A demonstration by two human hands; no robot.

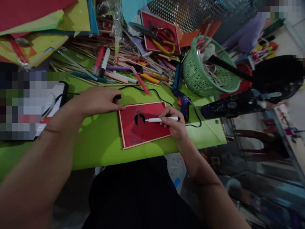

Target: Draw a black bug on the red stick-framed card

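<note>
White marker [154, 120] (slim, tubular) is gripped by right hand [175, 124], black cap [117, 97] by left hand [100, 100].

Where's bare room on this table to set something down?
Green tabletop between left forearm and the red panel is bare. Smaller patch right of the right hand, with a thin stick and black cord. Crowded behind the panel: markers, wooden sticks, glue gun, green basket.

dark clothing of almost black colour [133, 194] over body and lap, looking plain, its folds hard to see in shadow, left hand [100, 99] bare, right hand [175, 123] bare, forearms [205, 171] also uncovered
</note>
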